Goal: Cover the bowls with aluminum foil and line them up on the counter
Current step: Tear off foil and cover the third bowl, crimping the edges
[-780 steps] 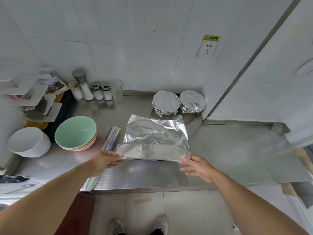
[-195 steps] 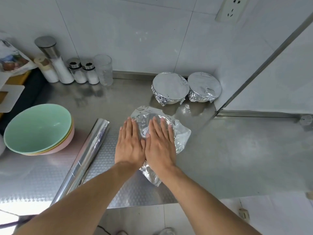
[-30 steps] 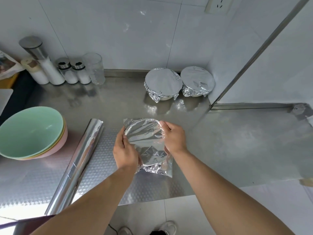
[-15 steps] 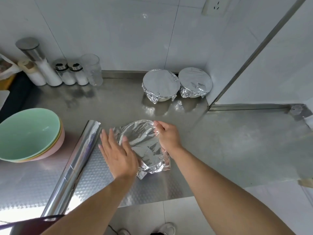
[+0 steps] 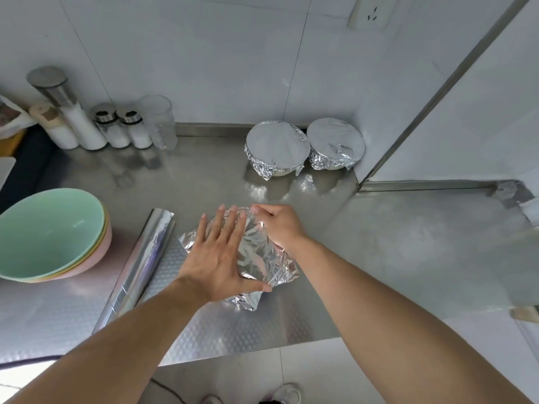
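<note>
My left hand lies flat, fingers spread, on the crinkled silver foil-wrapped bowl on the steel desk, just right of the long silver foil roll. My right hand curls its grip round the bowl's far rim.

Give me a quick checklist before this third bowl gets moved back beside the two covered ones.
1. Foil over the top of the bowl: ok.
2. Foil tucked all round: not ok, a loose flap sticks out at the near side.
3. Left hand flat on top, steadying: ok.
4. Right hand grip on the far rim: ok, fingers curled over the foil.
5. Free counter left of the covered bowls: ok.
6. Bowl contents: cannot tell.
</note>
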Tool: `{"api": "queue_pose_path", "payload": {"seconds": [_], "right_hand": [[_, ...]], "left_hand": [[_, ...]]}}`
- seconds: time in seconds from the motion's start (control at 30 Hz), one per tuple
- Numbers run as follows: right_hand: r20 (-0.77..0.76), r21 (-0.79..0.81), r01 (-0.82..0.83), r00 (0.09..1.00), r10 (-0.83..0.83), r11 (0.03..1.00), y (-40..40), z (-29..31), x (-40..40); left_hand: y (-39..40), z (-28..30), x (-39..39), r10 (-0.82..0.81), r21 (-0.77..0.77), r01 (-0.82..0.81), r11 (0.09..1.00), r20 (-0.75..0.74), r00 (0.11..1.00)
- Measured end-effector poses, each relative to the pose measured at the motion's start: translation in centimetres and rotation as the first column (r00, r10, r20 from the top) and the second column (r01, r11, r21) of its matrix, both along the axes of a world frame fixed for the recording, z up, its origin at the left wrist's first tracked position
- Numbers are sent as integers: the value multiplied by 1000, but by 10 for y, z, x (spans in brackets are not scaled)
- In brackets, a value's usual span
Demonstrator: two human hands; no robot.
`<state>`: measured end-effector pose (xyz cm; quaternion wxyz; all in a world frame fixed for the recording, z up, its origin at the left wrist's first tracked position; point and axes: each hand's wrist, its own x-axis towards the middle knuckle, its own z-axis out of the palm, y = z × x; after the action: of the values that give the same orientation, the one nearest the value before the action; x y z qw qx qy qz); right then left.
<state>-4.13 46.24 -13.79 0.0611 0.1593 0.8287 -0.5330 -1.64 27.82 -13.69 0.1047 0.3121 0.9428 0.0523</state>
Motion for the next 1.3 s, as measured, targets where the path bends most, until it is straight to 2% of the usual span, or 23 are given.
{"api": "queue_pose_path", "payload": {"seconds": [0.07,0.2,0.33,0.57,0.77,0.9,1.0,1.17,1.23,1.3], "right_hand": [[27,-99,126,992,-124,987,-2,2,6],[-53,-63,255,965,-258,965,-2,-11,23],[-155,22,281,949,-274,960,-6,-21,36],[-136,-119,288,943,-303,950,-7,-22,38],[-108,-139,391,907,-407,910,-18,-25,50],[-172,-107,475,856,-487,873,-27,-32,60],[-134,-135,443,878,-460,886,-23,-33,50],[-83,-70,223,970,-228,972,2,-17,23],[-86,-37,241,966,-243,970,1,-11,25],[-80,-89,323,940,-330,942,-5,-12,36]], "left_hand": [[2,1,1,22,-1,-22,1000,21,1000],[4,1,1,38,-28,-37,999,19,999],[5,0,2,50,-32,-49,998,36,998],[6,2,2,54,-59,-50,997,67,996],[7,4,1,62,-61,-58,996,76,995],[8,5,2,65,-50,-61,997,82,994],[9,7,4,101,-44,-97,994,99,990],[13,8,12,222,-18,-221,975,118,968],[16,7,14,249,-10,-250,968,120,961],[17,6,15,260,-2,-262,965,123,958]]}}
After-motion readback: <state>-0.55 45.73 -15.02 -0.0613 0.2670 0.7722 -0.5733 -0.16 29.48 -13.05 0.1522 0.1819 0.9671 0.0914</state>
